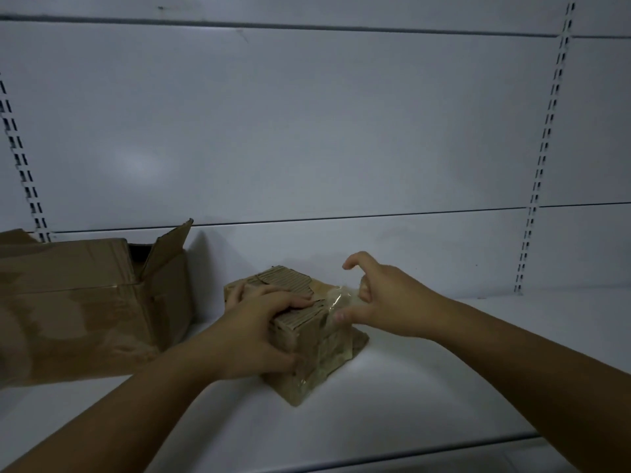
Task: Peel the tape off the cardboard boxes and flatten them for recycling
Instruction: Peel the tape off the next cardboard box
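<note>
The small box [307, 349] sits mid-shelf, just right of the big box [78, 302], whose flaps are open. Your left hand [252, 332] clamps it, with fingers across the torn top and the thumb on the near side. Your right hand [386, 298] pinches a lifted strip of clear tape [336, 297] at the top right edge, forefinger cocked clear.

The small box looks light and already soft: crumpled walls, and the top liner stripped to the ribs. It will probably slide on the smooth shelf [444, 387] and tear before the tape lets go. The tape is thin, glossy and likely stretchy. Keep your pinch close to the peel line, pull low along the face, and press down beside it.
</note>
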Demonstrator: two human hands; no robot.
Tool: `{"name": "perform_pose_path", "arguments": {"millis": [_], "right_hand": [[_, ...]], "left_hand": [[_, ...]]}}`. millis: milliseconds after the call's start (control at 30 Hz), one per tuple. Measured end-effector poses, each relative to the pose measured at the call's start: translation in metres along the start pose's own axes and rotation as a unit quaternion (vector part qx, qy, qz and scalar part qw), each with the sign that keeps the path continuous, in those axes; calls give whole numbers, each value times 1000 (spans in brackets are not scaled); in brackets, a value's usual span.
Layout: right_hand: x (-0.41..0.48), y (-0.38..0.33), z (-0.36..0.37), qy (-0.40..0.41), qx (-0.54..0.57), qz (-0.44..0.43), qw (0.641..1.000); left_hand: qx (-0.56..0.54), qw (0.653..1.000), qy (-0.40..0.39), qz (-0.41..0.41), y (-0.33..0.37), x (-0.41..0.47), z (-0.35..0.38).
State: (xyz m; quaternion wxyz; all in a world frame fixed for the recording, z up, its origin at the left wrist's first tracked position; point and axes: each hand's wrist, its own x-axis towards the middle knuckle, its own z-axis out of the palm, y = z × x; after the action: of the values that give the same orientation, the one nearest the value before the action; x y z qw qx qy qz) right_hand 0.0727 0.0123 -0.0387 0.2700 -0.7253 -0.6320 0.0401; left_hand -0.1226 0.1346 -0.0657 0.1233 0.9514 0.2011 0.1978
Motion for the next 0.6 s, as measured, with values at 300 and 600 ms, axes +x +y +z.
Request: {"name": "perform_pose_path", "arguments": {"millis": [300, 600], "right_hand": [[2, 14, -24, -54, -91, -22, 994], [3, 27, -15, -68, 38, -40, 996]], "left_hand": [[-3, 1000, -2, -11, -1, -2, 1], [37, 998, -59, -10, 23, 10, -18]]}}
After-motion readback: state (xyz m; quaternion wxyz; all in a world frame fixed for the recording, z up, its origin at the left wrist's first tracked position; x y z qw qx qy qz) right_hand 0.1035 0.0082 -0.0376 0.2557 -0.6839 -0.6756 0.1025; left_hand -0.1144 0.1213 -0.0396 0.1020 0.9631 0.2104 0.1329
